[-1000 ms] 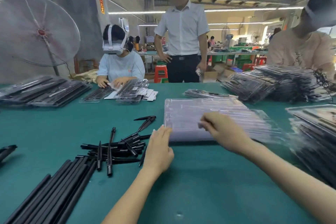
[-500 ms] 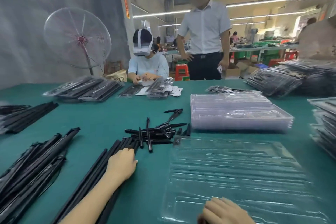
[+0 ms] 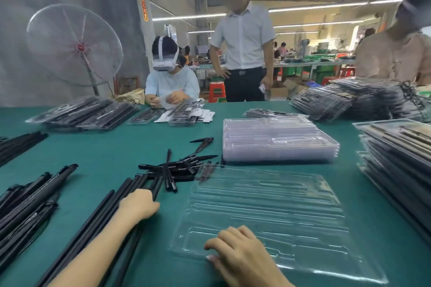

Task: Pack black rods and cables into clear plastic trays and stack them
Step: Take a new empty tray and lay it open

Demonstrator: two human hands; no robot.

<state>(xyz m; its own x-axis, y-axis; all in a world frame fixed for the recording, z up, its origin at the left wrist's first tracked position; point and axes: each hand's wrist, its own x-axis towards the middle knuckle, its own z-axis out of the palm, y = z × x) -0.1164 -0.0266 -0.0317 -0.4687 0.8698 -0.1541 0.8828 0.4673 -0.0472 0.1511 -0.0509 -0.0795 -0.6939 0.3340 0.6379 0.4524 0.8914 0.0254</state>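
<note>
On the green table (image 3: 98, 154), the likeliest trouble was judged to lie with the clear tray (image 3: 268, 212) set flat in front of the worker: being thin and light, it could slide or buckle if a rod were pressed in while only its near edge was pinned, and its shallow channels were hard to make out against the cloth, so a rod could be seated askew. The tray was transparent, moulded with long parallel grooves, and still unfilled. Beyond it a stack of trays (image 3: 277, 140) was seen, and filled trays (image 3: 401, 154) were piled at the right edge. The long rods (image 3: 98, 214) lay in a loose bundle just left of the tray; several might be dragged along or rolled off the pile if one was drawn out carelessly. A tangle of short black pieces (image 3: 175, 170) lay touching the tray's far left corner and could be knocked under it. The left hand (image 3: 140, 204) was laid on the rods, its fingers hidden, so its grip could not be told. The right hand (image 3: 235, 253) was rested on the tray's near edge, fingers bent and pressing down, nothing clenched.
</note>
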